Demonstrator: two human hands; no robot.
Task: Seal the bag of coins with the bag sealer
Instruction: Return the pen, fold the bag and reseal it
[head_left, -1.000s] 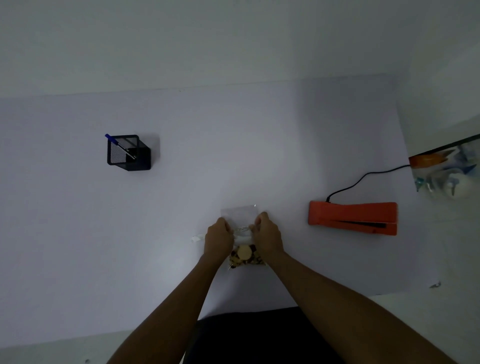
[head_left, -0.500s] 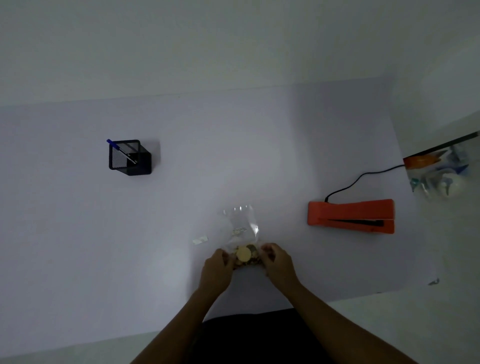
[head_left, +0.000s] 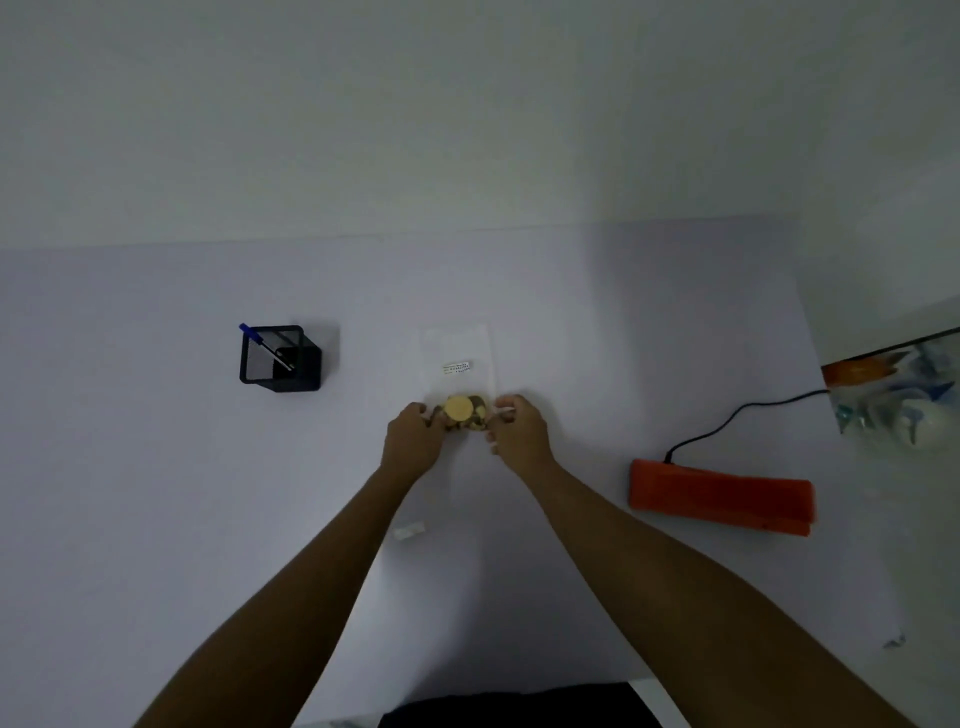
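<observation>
A clear plastic bag (head_left: 457, 358) lies flat on the white table, its open end pointing away from me and a small label on it. Several coins (head_left: 464, 412) are bunched at its near end. My left hand (head_left: 413, 439) pinches the bag's near left corner beside the coins. On the other side my right hand (head_left: 519, 434) pinches the near right corner. The orange bag sealer (head_left: 719, 496) lies to the right of my right arm with its black cord (head_left: 737, 415) running off to the right.
A black mesh pen holder (head_left: 280, 358) with a blue pen stands at the left. A small white scrap (head_left: 409, 531) lies between my forearms. Plastic-wrapped clutter (head_left: 898, 400) sits past the table's right edge.
Both hands slid from the bag's middle down to its coin end and pushed the bag farther from me; the bag now lies stretched flat.
</observation>
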